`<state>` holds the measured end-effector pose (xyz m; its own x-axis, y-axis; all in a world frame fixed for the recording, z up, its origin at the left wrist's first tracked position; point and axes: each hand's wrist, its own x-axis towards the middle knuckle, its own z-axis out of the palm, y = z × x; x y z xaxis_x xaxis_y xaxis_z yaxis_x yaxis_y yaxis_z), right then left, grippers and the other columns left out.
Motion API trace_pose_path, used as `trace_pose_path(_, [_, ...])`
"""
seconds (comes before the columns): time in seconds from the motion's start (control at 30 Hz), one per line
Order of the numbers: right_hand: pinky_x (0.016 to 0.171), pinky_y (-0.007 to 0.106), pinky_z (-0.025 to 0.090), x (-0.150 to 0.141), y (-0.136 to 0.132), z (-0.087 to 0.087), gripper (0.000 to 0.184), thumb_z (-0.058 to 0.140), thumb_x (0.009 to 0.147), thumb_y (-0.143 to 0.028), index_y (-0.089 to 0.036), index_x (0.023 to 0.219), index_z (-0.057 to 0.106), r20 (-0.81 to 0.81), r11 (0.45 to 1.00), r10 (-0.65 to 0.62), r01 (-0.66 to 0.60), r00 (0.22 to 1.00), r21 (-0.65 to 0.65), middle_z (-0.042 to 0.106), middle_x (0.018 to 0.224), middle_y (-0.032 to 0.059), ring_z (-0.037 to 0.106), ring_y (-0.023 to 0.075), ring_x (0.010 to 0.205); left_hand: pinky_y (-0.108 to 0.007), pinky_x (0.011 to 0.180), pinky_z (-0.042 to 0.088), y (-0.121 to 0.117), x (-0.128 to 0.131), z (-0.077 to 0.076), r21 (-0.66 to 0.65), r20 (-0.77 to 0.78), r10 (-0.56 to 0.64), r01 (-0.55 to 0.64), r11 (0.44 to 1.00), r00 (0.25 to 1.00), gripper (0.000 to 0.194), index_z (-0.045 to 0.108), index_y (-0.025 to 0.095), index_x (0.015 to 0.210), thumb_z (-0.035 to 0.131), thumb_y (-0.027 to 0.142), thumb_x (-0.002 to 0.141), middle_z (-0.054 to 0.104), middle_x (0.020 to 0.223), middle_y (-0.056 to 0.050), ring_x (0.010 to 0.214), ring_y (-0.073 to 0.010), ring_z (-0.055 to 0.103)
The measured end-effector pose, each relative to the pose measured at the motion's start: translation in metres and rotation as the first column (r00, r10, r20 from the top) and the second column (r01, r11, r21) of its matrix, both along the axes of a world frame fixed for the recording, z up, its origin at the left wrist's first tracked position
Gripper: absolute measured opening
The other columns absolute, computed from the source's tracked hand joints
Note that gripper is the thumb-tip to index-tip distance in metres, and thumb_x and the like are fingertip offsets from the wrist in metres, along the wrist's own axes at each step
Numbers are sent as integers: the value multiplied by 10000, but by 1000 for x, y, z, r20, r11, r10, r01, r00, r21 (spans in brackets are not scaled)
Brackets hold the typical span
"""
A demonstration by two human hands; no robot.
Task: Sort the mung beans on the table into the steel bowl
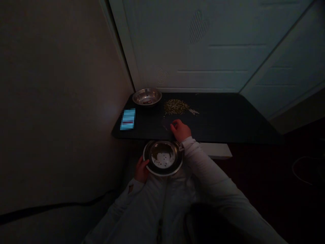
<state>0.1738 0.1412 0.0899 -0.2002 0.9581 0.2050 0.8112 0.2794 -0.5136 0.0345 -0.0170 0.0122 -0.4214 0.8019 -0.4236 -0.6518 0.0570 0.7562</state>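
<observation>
My left hand [141,170] grips the left rim of a steel bowl [163,171], thumb over the edge, held before my body just below the table's front edge. Small dark grains and a yellowish patch show inside the bowl. Over the front of the table, my right hand [181,130] has its fingers curled in; whether anything is between them is too dark to make out. A faint, pale, thin shape lies just left of those fingers. Beyond them sits a spread pile of small yellow-green grains [175,106], with whitish strips [194,111] at its right end.
A second steel bowl [138,99] stands at the dark table's [228,118] back left, something small and brownish inside. Near the left edge lies a phone with a lit, blurred screen [128,119]. A white panelled door is behind, a wall at left. Below is a white box-like object [215,150].
</observation>
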Motion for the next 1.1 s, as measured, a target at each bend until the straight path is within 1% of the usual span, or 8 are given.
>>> trace_pose_path(0.17, [508, 229, 314, 26, 15, -1, 246, 406, 734, -369, -199, 873, 517, -35, 998, -70, 71, 997, 2, 592, 643, 15, 528, 137, 583, -258, 654, 419, 0, 0, 0, -29, 40, 29, -28, 999, 999, 338, 582, 174, 808, 641, 159, 474, 651, 690, 18, 651, -132, 580])
trace_pose_path(0.27, [534, 226, 347, 42, 29, -2, 252, 417, 724, -367, -184, 863, 521, -164, 999, -47, 46, 985, -10, 581, 600, 4, 525, 125, 571, -262, 651, 420, 0, -1, 0, -17, 35, 26, -25, 1000, 999, 357, 580, 169, 825, 642, 162, 473, 654, 702, 8, 675, -148, 586])
trace_pose_path(0.43, [528, 220, 372, 60, 40, 0, 283, 434, 703, -381, -165, 868, 514, -392, 999, -38, 20, 919, -49, 575, 567, -6, 515, 110, 525, -281, 680, 422, 0, -1, 1, -42, 38, 11, -9, 999, 999, 390, 581, 181, 859, 646, 180, 474, 647, 684, 19, 740, -175, 589])
trace_pose_path(0.53, [526, 221, 372, 56, 33, -1, 266, 444, 700, -377, -171, 851, 517, -381, 999, 10, -30, 925, -45, 571, 556, -9, 511, 107, 514, -287, 693, 426, 0, -1, 2, -59, 38, 23, -21, 998, 999, 412, 575, 185, 877, 650, 180, 472, 652, 743, 11, 746, -172, 590])
trace_pose_path(0.63, [541, 224, 372, 41, 23, -4, 237, 446, 706, -365, -190, 848, 519, -302, 992, 92, -113, 949, -55, 583, 578, -12, 523, 110, 540, -297, 703, 428, -1, -1, 3, -56, 26, 33, -32, 998, 999, 410, 576, 177, 874, 650, 182, 471, 652, 749, 3, 772, -188, 588])
trace_pose_path(0.8, [546, 232, 370, 25, 22, -6, 217, 439, 711, -360, -205, 832, 529, -243, 994, 92, -103, 966, -36, 590, 609, -6, 534, 119, 569, -320, 720, 431, 0, -2, 2, -27, 15, -5, 6, 1000, 1000, 444, 566, 167, 916, 645, 184, 480, 654, 789, -26, 833, -220, 576])
trace_pose_path(1.0, [529, 232, 379, 60, 41, 4, 264, 421, 703, -388, -186, 839, 524, -425, 1000, 14, -10, 905, 12, 558, 573, -12, 513, 116, 527, -326, 721, 434, 0, -2, 2, -63, 56, 16, -12, 998, 998, 420, 570, 175, 894, 646, 173, 480, 655, 733, -13, 811, -215, 585])
trace_pose_path(1.1, [531, 234, 373, 81, 54, 9, 272, 433, 689, -383, -179, 838, 534, -422, 995, -56, 85, 905, 50, 554, 594, -1, 506, 122, 554, -328, 705, 440, 0, -2, 2, -91, 67, 29, -23, 996, 997, 365, 577, 179, 832, 647, 169, 474, 654, 717, -10, 784, -212, 592])
